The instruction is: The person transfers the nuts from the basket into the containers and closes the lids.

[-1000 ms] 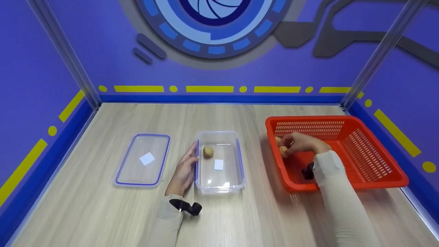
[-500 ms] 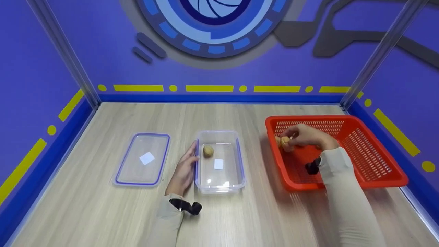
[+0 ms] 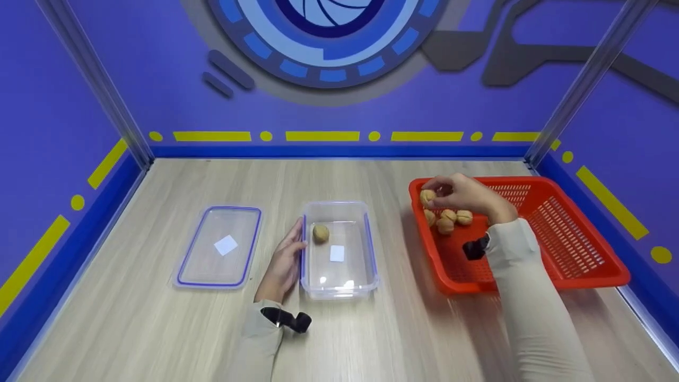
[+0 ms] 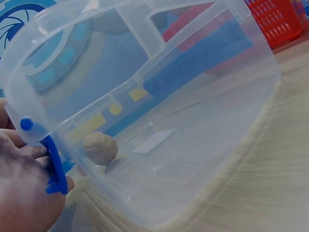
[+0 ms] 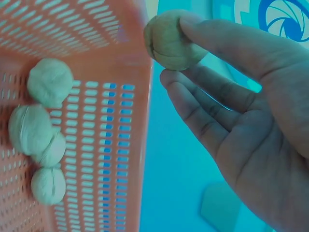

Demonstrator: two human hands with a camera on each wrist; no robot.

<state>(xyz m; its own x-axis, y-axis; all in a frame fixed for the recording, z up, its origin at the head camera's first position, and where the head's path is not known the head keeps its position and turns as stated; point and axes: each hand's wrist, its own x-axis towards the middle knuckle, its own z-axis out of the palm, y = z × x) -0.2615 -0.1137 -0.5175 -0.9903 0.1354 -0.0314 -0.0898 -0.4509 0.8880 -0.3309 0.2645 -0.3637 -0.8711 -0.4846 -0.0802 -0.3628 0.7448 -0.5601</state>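
Observation:
My right hand (image 3: pixel 461 193) pinches a walnut (image 3: pixel 427 198) between thumb and fingertips, raised at the left rim of the red basket (image 3: pixel 578 286). In the right wrist view the held walnut (image 5: pixel 175 41) is level with the rim. Below it, several walnuts (image 3: pixel 445 225) lie on the basket floor near its left wall. My left hand (image 3: pixel 282 267) rests against the left side of a clear plastic food container (image 3: pixel 339 293), its fingers lying along the wall. A single walnut (image 3: pixel 321 233) sits inside the container; the left wrist view shows this walnut (image 4: pixel 100 148) through the clear wall.
A clear lid with a blue seal (image 3: pixel 220 265) lies flat on the table (image 3: pixel 175 339), left of the container. A white label (image 3: pixel 337 253) shows on the container's bottom. Purple panels (image 3: pixel 329 116) enclose the table at the back and both sides.
My right hand has risen from the basket floor toward its far left rim with a walnut, uncovering the other walnuts. My left hand and the container have stayed put.

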